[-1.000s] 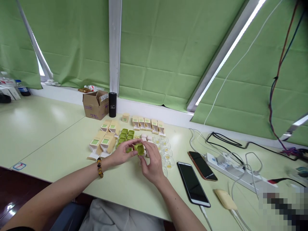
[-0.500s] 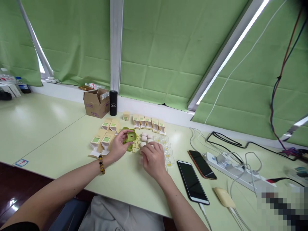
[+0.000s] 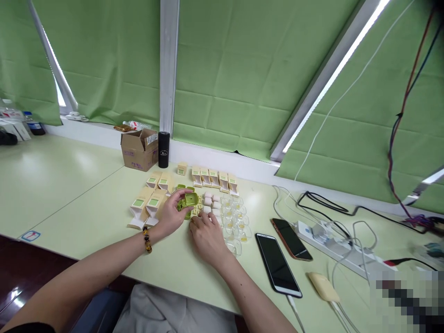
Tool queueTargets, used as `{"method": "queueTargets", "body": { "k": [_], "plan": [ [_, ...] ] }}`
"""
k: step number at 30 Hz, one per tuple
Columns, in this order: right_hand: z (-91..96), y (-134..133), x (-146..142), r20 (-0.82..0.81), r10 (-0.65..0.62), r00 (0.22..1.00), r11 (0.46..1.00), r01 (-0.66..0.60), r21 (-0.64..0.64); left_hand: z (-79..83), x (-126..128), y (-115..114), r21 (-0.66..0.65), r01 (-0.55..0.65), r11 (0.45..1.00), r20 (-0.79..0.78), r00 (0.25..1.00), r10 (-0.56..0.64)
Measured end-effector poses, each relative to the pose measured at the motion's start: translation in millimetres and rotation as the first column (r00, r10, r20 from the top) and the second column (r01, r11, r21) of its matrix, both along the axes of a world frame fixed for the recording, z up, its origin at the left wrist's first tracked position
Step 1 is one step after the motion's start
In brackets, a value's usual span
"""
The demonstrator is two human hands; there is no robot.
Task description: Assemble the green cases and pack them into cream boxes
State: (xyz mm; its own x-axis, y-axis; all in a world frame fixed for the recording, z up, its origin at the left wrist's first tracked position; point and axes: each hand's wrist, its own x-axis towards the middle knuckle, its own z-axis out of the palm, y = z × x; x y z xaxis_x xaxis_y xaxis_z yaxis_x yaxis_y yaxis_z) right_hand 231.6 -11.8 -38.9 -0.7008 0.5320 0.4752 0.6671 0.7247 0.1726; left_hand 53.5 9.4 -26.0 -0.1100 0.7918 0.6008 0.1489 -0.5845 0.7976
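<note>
Holding: small green square plastic case (image 3: 190,200), pinched between thumb and fingers of left hand (image 3: 170,215), raised just above the counter (image 3: 86,208), flat face toward the camera.
Reaching: right hand (image 3: 208,237), palm down, fingers loosely curled, fingertips (image 3: 196,221) down among tiny yellow square pieces (image 3: 198,212) at 5 o'clock of the green case; hold on any piece impossible to tell.
Wrist: brown beaded bracelet (image 3: 147,240) on the left arm.
At 9 o'clock of the case: cream cardboard cartons with green labels (image 3: 145,206), lying flat.
At 12 to 1 o'clock: row of upright cream cartons (image 3: 213,177).
At 3 o'clock: small white blocks (image 3: 211,202), then clear plastic trays (image 3: 235,221).
Far at 4 o'clock: two dark smartphones (image 3: 277,263), white power strip (image 3: 333,240).
At 11 o'clock: open brown cardboard box (image 3: 138,150) just beside black cylindrical flask (image 3: 163,149).
</note>
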Motion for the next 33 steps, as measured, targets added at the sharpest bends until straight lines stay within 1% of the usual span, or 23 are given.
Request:
{"method": "queueTargets", "body": {
  "k": [3,6,9,12,16,20,23,27,30,33],
  "plan": [
    [3.4,-0.1,4.0,-0.044,0.002,0.999,1.0,-0.003,-0.012,-1.3,-1.0,0.9,0.006,-0.019,1.0,-0.015,1.0,0.019],
    [8.2,0.6,9.9,-0.178,0.024,0.984,0.999,-0.029,-0.026,-1.3,-2.5,1.3,0.005,-0.03,1.0,-0.03,0.999,0.03],
    [10.9,1.9,13.9,-0.349,0.081,0.934,0.996,-0.087,0.0,-1.9,-3.7,1.2,0.0,-0.04,0.999,-0.065,0.997,0.04],
    [11.9,1.5,13.9,-0.46,0.138,0.877,0.99,-0.137,0.037,-3.4,-4.4,0.9,-0.003,-0.033,0.999,-0.092,0.995,0.033],
    [15.1,-3.6,11.6,-0.524,0.19,0.83,0.977,-0.214,0.016,-5.1,-5.6,0.5,0.007,0.023,1.0,-0.121,0.992,-0.022],
    [18.2,-8.9,12.2,-0.573,0.24,0.784,0.953,-0.302,-0.014,-3.6,-7.3,-0.9,0.004,0.127,0.992,-0.117,0.985,-0.125],
    [17.9,-9.3,14.1,-0.622,0.267,0.736,0.94,-0.342,0.0,-0.4,-7.2,-2.9,-0.046,0.23,0.972,-0.055,0.971,-0.233],
    [18.6,-8.0,15.7,-0.703,0.254,0.664,0.939,-0.345,0.013,3.6,-4.0,-3.9,-0.135,0.363,0.922,0.098,0.931,-0.352],
    [22.0,-8.6,16.3,-0.767,0.225,0.601,0.942,-0.334,0.014,3.7,-1.0,-2.0,-0.135,0.448,0.884,0.219,0.883,-0.415],
    [25.5,-9.3,16.9,-0.815,0.195,0.546,0.951,-0.308,0.022,1.2,0.4,0.9,-0.119,0.49,0.864,0.301,0.847,-0.438]
  ]
}}
